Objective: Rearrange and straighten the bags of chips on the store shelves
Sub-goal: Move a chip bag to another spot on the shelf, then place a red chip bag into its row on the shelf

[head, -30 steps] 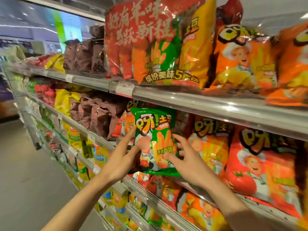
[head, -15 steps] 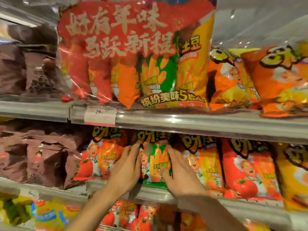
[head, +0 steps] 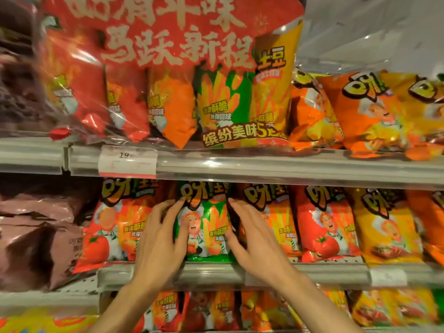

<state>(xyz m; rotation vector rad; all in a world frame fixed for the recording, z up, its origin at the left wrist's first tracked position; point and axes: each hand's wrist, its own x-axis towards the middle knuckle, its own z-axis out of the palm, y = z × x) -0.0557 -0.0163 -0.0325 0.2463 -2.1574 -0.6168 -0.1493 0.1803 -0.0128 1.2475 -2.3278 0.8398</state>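
Nearest, two bare forearms rise from the bottom edge toward the middle shelf. Left hand: flat, fingers extended and slightly spread, laid along the left edge of the green bag, thumb on the bag's front. Right hand: flat, fingers extended and close together, pressed to the bag's right edge, thumb touching its lower right front. Neither hand pinches; the green bag sits between the two palms. Green bag: upright on the middle shelf, bottom seam at the front rail, top tucked under the upper shelf. Middle shelf contents, left to right: brown bags, slumped and creased; a tomato bag, just beside the left hand and leaning left; the green bag; an orange bag, partly behind the right hand; a red bag; a yellow bag; a further orange one at the right border. Lower shelf, beneath the wrists: a row of similar chip bags, blurred. Upper shelf rail: a price tag reading 19, remainder illegible. Upper shelf contents, farther back: a clear multipack with a red banner, holding red, orange, green and yellow bags side by side; orange bags tilted to its right; dark bags at far left, blurred.
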